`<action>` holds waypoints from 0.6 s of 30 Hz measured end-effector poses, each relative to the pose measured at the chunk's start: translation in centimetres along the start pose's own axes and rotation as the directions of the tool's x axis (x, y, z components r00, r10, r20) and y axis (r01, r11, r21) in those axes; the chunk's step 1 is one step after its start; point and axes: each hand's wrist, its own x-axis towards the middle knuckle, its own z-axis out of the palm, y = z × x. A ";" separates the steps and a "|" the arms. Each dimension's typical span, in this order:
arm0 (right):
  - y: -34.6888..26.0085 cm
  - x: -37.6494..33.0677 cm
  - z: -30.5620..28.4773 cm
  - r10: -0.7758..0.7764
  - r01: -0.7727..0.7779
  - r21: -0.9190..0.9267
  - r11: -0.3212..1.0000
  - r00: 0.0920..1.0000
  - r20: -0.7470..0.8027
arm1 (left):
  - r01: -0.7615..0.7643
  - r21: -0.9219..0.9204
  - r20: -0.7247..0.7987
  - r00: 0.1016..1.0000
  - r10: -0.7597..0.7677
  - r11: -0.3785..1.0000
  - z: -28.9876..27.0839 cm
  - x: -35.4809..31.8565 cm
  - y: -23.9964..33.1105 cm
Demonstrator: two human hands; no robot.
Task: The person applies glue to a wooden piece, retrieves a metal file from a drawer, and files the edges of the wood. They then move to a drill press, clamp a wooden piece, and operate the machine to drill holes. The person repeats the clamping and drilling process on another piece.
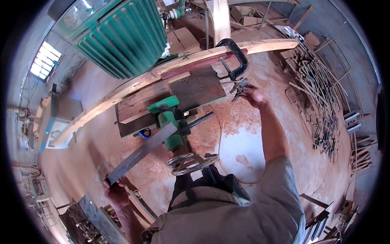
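- The left hand [115, 192] is closed round the near end of a long, flat grey metal bar [142, 152], gripping it low at the person's left side.
- The flat grey metal bar slants up and to the right from that hand, and its far end lies against the green machine column [172, 132].
- The right hand [252, 96] is stretched forward with its fingers pinched on a small dark metal tool [239, 88]; whether that tool is pliers or a key is too small to tell.
- The small tool sits just below the screw of a black C-shaped clamp [235, 57].
- The black clamp hooks over a long, pale curved wooden plank [134, 86] and a reddish strip of wood lying along it.
- The plank crosses the dark, worn tabletop [201, 87] of the green machine, running from lower left to upper right.
- A round metal handwheel [191, 162] sits at the near foot of the green column, just in front of the person's chest.
- A big green ribbed motor housing [122, 40] stands behind the plank at the upper left.
- Reddish sawdust covers the floor [252, 146].
- A heap of thin wood offcuts [321, 101] lies well to the right.
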 end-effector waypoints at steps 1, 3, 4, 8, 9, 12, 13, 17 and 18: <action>-0.1 0.2 -0.4 0.017 -0.018 0.015 1.000 0.999 0.038 | -0.010 -0.022 -0.013 1.000 0.010 1.000 -0.7 -0.6 0.1; -0.4 0.3 -1.3 0.014 -0.014 0.000 1.000 0.998 0.057 | -0.021 -0.016 -0.059 0.998 0.020 1.000 -1.8 -1.5 0.3; -1.0 0.0 -0.8 0.000 0.002 -0.031 1.000 0.999 0.051 | -0.031 -0.011 -0.089 0.996 0.030 0.999 -2.1 -2.1 0.5; -5.8 -2.0 -0.4 -0.059 0.083 -0.254 0.964 0.993 0.099 | -0.035 -0.074 -0.113 0.993 0.027 0.997 -0.3 -4.2 1.0; -6.6 -2.7 -0.1 -0.090 0.109 -0.246 0.963 0.992 0.085 | -0.041 -0.071 -0.118 0.992 0.033 0.997 -0.8 -4.5 1.0; -9.8 -4.2 1.0 -0.129 0.135 -0.222 0.966 0.991 0.043 | -0.060 -0.057 -0.121 0.991 0.052 0.997 -1.8 -4.3 1.1; -10.6 -4.6 1.5 -0.102 0.107 -0.207 0.973 0.994 0.036 | -0.071 -0.043 -0.119 0.991 0.065 0.997 -3.2 -3.8 1.0; -12.0 -5.6 4.2 -0.052 0.037 -0.319 0.947 0.998 -0.040 | -0.006 -0.038 0.015 1.000 0.007 0.999 1.8 -3.3 1.1; -12.2 -5.8 5.5 -0.064 0.044 -0.366 0.929 0.997 -0.041 | -0.026 -0.047 -0.039 0.999 0.025 0.999 0.9 -3.2 1.1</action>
